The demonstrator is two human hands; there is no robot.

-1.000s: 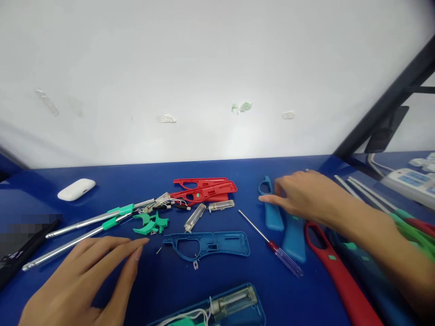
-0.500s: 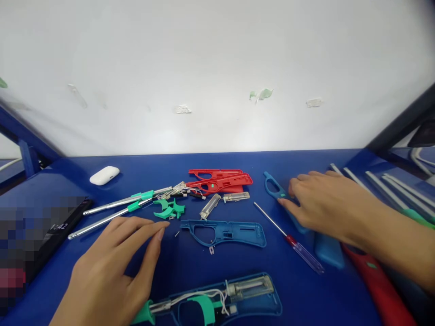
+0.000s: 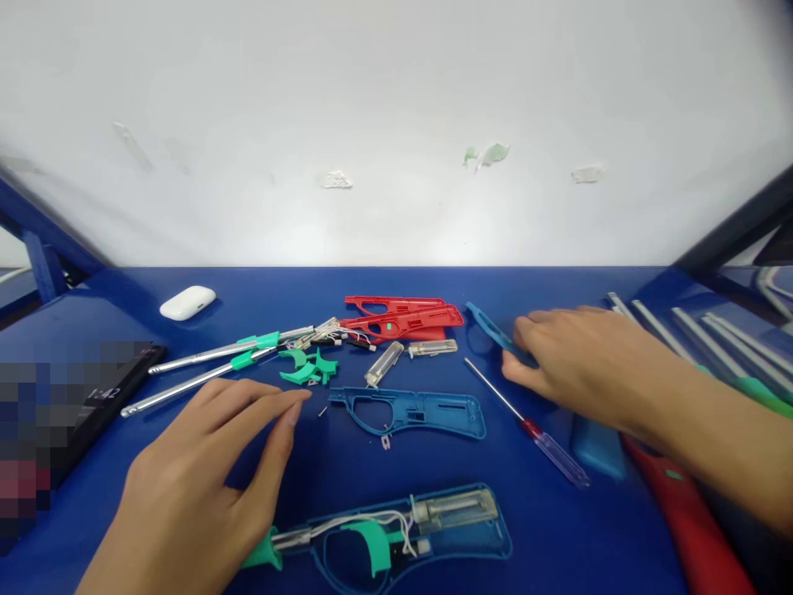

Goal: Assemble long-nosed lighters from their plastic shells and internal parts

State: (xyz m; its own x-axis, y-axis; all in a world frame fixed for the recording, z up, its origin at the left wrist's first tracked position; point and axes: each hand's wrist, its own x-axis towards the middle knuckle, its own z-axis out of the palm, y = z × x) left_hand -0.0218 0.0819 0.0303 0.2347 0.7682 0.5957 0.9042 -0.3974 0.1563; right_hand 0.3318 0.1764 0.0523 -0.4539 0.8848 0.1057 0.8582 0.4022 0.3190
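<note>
My right hand (image 3: 576, 364) grips a blue casing half (image 3: 492, 329) at the right, tilted up on its edge. At the lower left, my left hand (image 3: 204, 479) has thumb and index fingertips close together; whether anything small is between them cannot be made out. Near its palm lies a blue casing (image 3: 471, 541) fitted with a clear fuel tank (image 3: 457, 508), white wires, a green trigger (image 3: 375, 545) and a metal rod. Beyond those fingertips rests another blue casing half (image 3: 439, 413), with a small screw (image 3: 322, 411) beside it.
A screwdriver (image 3: 554, 453) lies right of centre. Red casings (image 3: 409, 321), loose clear tanks (image 3: 384, 364), green triggers (image 3: 310, 369) and metal rods (image 3: 204, 355) lie farther back. A phone (image 3: 105, 405) and white case (image 3: 187, 302) are left; a red casing (image 3: 694, 521) is lower right.
My right hand has tipped the blue casing half up from the table onto its edge. My left hand keeps nearly the same pose. The camera view has shifted slightly.
</note>
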